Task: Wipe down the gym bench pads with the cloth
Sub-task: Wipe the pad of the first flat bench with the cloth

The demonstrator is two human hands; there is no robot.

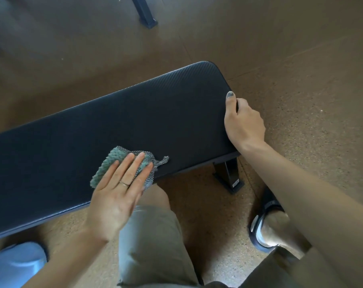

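Left hand [116,196] lies flat, fingers straight and close together, pressing the cloth [122,163] onto the bench [114,121] pad near its front edge. Cloth is teal-grey and knobbly, bunched under and just beyond the fingertips [144,155], with a small tail sticking out on the side toward the right hand and part of it hanging over the pad edge. A thin ring [124,183] sits on one finger of that hand. Right hand [242,123] grips the end of the bench pad: thumb [230,100] lies on top of the pad corner, fingers curl down over the end edge and are mostly hidden. Bench leg [228,175] stands on the floor [301,80] just below the right wrist. Below both hands: the person's knee in khaki shorts [153,235], a foot in a dark slide sandal [265,221] under the right forearm. Another dark frame foot [147,15] sits on the floor well beyond the bench.
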